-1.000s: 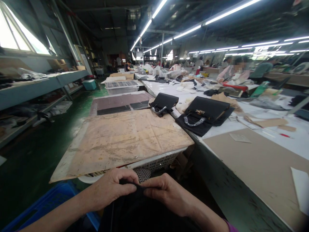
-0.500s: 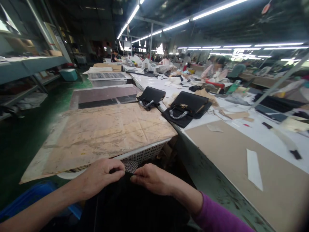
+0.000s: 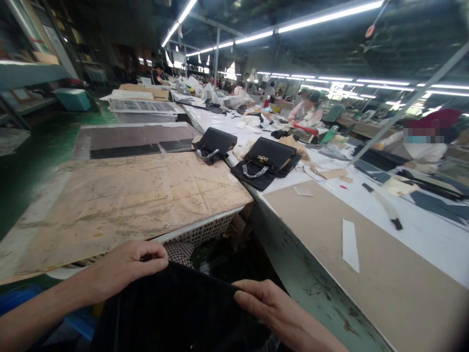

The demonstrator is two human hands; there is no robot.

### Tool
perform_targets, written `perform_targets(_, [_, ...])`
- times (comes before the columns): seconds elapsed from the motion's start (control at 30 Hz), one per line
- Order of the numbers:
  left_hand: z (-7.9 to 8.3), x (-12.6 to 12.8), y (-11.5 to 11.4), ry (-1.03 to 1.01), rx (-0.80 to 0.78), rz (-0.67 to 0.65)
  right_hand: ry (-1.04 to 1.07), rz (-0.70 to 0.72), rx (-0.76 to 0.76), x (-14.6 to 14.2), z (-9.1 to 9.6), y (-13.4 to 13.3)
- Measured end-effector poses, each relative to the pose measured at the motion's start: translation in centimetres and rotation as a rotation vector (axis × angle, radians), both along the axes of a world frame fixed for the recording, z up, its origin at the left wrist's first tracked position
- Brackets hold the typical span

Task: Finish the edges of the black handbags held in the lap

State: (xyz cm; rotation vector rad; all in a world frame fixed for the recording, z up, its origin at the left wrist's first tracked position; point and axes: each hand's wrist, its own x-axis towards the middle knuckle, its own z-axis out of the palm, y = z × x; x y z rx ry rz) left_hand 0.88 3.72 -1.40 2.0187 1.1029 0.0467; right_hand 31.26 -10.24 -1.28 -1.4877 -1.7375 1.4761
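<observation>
A piece of black fabric (image 3: 176, 308) hangs in front of me at the bottom of the view, its upper edge stretched between my hands. My left hand (image 3: 128, 269) pinches that edge between thumb and forefinger. On the other side, my right hand (image 3: 267, 303) grips the same edge lower down, thumb on top. The lower part of the fabric is dark and runs out of view, so its full shape is hidden. Just beyond the left fingertips a checkered cloth (image 3: 179, 253) shows.
A paper-covered board (image 3: 146, 195) lies over a perforated white crate (image 3: 208, 230) ahead. Two black handbags (image 3: 216, 142) (image 3: 269, 159) rest at the edge of a long white table (image 3: 381, 244). A blue bin (image 3: 78, 325) is low at left. Other people sit farther off.
My hands have moved apart along the fabric's edge, drawing it out taut; the right hand went right and lower. The camera view has turned to the right.
</observation>
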Motion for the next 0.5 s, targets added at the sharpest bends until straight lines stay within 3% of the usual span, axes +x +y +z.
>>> perform_targets(0.2, [-1.1,0.0,0.2,0.001,0.008,0.032,0.115,-0.186,0.067,-0.8,-3.0,-0.5])
perform_targets(0.37, [-1.1,0.9,0.3,-0.018,0.02,0.1,0.1,-0.332,0.167,-1.0,-6.0,-0.2])
perform_targets(0.43, [-1.1,1.3,0.3,-0.061,-0.012,0.148,0.153,-0.349,0.151,-0.4,-6.6,0.1])
perform_targets(0.5, [-1.2,1.6,0.3,-0.128,-0.055,0.194,0.173,-0.279,0.105,0.5,-6.0,0.7])
